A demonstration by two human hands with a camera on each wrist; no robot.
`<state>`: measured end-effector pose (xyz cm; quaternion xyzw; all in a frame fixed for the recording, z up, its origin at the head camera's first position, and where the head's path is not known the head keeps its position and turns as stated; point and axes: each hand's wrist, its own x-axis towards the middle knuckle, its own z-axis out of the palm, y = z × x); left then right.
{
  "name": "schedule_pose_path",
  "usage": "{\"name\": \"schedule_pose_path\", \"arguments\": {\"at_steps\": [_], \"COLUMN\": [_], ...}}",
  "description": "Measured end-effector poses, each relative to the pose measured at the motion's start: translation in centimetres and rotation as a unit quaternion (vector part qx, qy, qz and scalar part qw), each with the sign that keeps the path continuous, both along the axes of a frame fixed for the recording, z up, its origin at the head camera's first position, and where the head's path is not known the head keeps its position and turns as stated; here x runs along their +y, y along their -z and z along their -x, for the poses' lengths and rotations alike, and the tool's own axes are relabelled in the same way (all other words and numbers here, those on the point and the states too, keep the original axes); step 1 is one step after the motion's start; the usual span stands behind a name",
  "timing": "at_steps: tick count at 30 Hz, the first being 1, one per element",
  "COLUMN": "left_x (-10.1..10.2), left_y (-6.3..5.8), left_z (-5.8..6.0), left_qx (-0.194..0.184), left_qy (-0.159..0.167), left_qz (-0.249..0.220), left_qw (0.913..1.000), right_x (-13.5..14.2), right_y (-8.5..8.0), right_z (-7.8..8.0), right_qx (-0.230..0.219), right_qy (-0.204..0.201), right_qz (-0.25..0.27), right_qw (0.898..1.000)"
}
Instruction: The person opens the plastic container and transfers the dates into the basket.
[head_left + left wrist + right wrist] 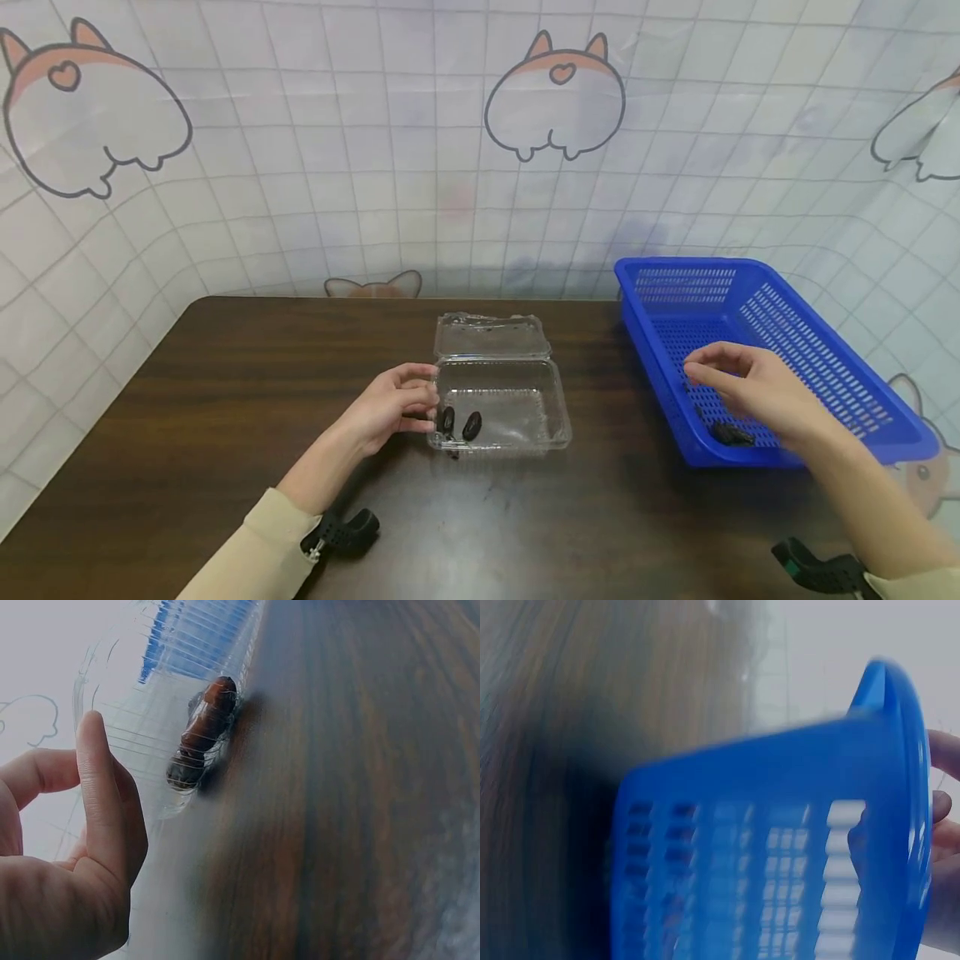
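Here, two glossy dark-brown oval pieces (472, 426) lie inside a clear, rectangular plastic clamshell box (517, 408), near its left front corner. The box sits on the tabletop with its clear ridged lid (491, 337) folded back on the far side. Just beside its left wall is the person's left hand (390, 408), the fingers loosely bent and spread, their tips touching that wall without wrapping round it. To the right, well apart from the box, stands a blue perforated plastic basket (654, 354), with more dark pieces (731, 433) at its near end. Over the basket hangs the right hand (753, 387), its thumb and forefinger brought close together; whether anything is pinched between them, I cannot tell. The right wrist view is blurred and the basket's side partly hides the fingers. Both wrists wear black straps (341, 533) near cream sleeves (258, 546). Underneath is a dark-brown wood-grain table (247, 375); behind hangs a white gridded cloth (337, 125) printed with cartoon animal rumps.
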<state>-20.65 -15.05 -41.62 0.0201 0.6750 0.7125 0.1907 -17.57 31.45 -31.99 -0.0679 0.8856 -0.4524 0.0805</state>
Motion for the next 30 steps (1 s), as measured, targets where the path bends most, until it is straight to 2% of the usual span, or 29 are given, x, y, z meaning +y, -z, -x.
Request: {"name": "schedule_pose_path", "arguments": {"at_steps": [4,7,13,18,25,30], "left_x": [0.0,0.0,0.0,0.2,0.3,0.4], "left_y": [-0.2,-0.2,-0.1,-0.1,-0.1,-0.2], "left_z": [0.2,0.2,-0.1,-0.2,-0.2,-0.2], "left_qx": [0.002,0.000,-0.007,-0.003,-0.005,-0.003], "left_qy": [0.001,0.000,-0.004,0.001,-0.004,-0.004], "left_qz": [0.003,0.001,0.000,-0.002,0.001,0.000], "left_qw": [1.0000,1.0000,1.0000,1.0000,1.0000,1.0000], "right_x": [-2.4,-4.5,-8.6,-11.0,-14.3,-16.9], "right_y": [-0.8,-1.1,0.2,1.5,3.0,3.8], "right_z": [0.1,0.4,1.0,1.8,3.9,5.0], "right_qx": [0.037,0.036,-0.001,-0.034,-0.078,-0.120], "right_qy": [-0.012,-0.038,-0.071,-0.105,-0.152,-0.192], "right_qz": [-0.023,-0.026,0.034,0.075,0.078,0.081], "right_qw": [0.999,0.998,0.997,0.991,0.982,0.971]}}
